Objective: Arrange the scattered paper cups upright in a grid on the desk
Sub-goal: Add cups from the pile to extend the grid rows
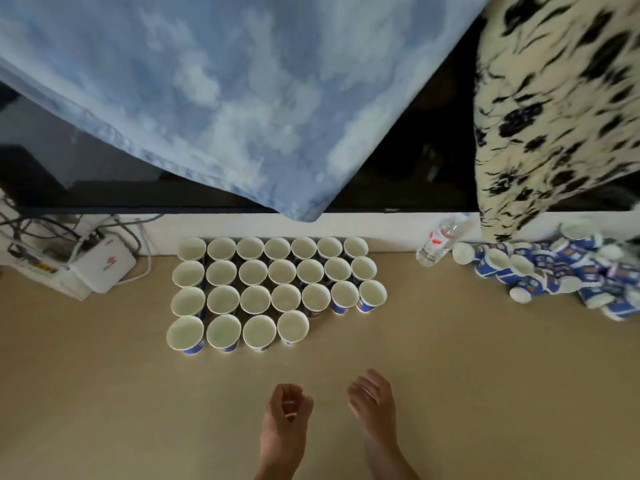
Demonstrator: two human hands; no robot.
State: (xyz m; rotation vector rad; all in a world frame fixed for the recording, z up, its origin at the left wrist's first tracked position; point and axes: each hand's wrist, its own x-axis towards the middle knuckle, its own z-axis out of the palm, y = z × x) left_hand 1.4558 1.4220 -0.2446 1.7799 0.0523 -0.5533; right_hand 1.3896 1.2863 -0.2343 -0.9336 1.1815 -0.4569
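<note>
Twenty-five upright cups (255,298) stand beyond the left grip (285,415) and right grip (374,400).

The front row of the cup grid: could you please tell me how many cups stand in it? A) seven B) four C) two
B: the front row holds four upright cups, stopping short of the seven-cup rows behind it.
</note>
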